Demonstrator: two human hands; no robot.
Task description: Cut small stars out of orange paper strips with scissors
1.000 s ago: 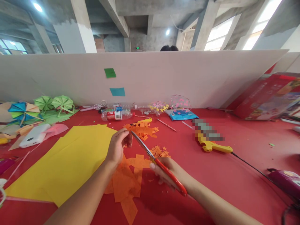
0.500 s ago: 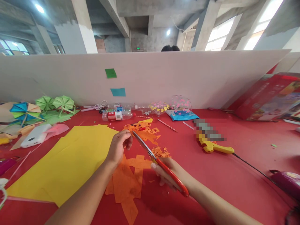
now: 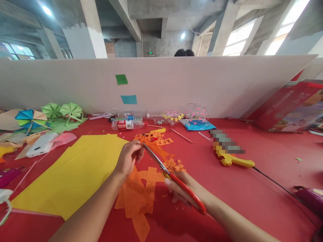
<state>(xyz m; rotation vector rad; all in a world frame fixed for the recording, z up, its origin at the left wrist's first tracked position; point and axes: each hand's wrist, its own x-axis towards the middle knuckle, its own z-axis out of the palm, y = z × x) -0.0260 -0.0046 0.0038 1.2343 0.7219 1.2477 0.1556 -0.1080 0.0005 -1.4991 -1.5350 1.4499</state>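
My right hand [image 3: 183,188] grips red-handled scissors [image 3: 190,196], their blades nearly together and pointing up and left. The blade tips reach the fingertips of my left hand [image 3: 130,156]. My left fingers are curled in a pinch; whatever lies between them is too small or hidden to make out. Below the hands lie overlapping pieces of orange paper [image 3: 137,198]. A heap of small orange paper stars [image 3: 174,164] sits just beyond the scissors. Farther back are orange scraps [image 3: 161,143] with star-shaped holes.
Yellow paper [image 3: 75,168] spreads under and beyond my left forearm. A yellow glue gun [image 3: 237,161] with a cord lies at right, its front blurred out. Plastic bottles [image 3: 126,125], a blue packet [image 3: 198,124] and a striped straw [image 3: 181,135] lie before the white partition [image 3: 214,84].
The whole view has shifted slightly, so things appear a little farther right. Both hands and the scissors keep almost the same pose.
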